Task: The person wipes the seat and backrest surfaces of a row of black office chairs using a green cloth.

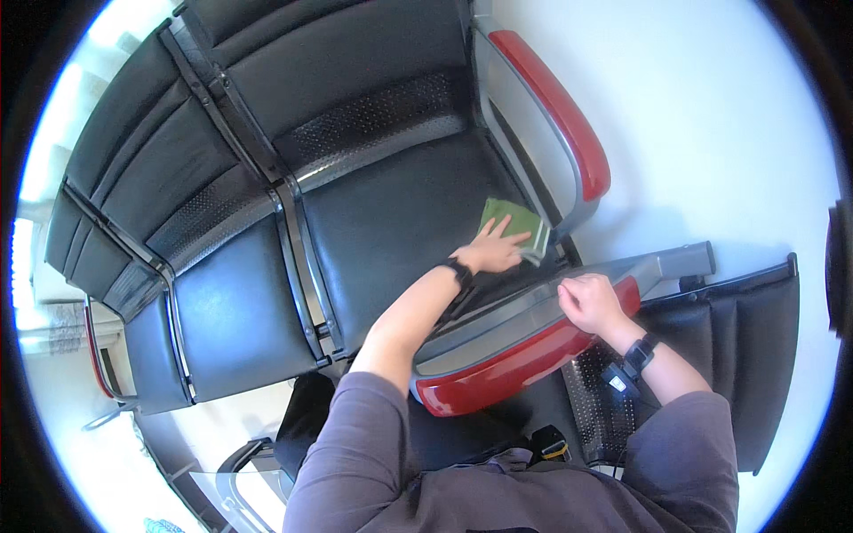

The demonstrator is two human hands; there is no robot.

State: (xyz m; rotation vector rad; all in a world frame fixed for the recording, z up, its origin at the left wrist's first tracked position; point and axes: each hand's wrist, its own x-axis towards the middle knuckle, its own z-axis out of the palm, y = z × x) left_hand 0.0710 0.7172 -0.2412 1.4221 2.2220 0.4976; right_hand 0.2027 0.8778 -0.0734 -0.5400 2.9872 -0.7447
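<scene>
A folded green cloth [510, 218] with pale stripes along one edge lies on the black padded seat [391, 209], at its right side near the armrest frame. My left hand [494, 249] is pressed flat on the cloth with its fingers spread. Closer to me, my right hand [590, 303] is curled into a fist over the red-topped armrest [515, 364], and nothing shows sticking out of it. Each wrist wears a black band; a small dark device [619, 380] sits beside the right one.
More joined black seats [240, 302] run off to the left, with metal frames between them. A second red armrest [560, 115] rises at the far right of the seat against a white wall [711, 133]. Another black chair back [737, 355] stands at the right.
</scene>
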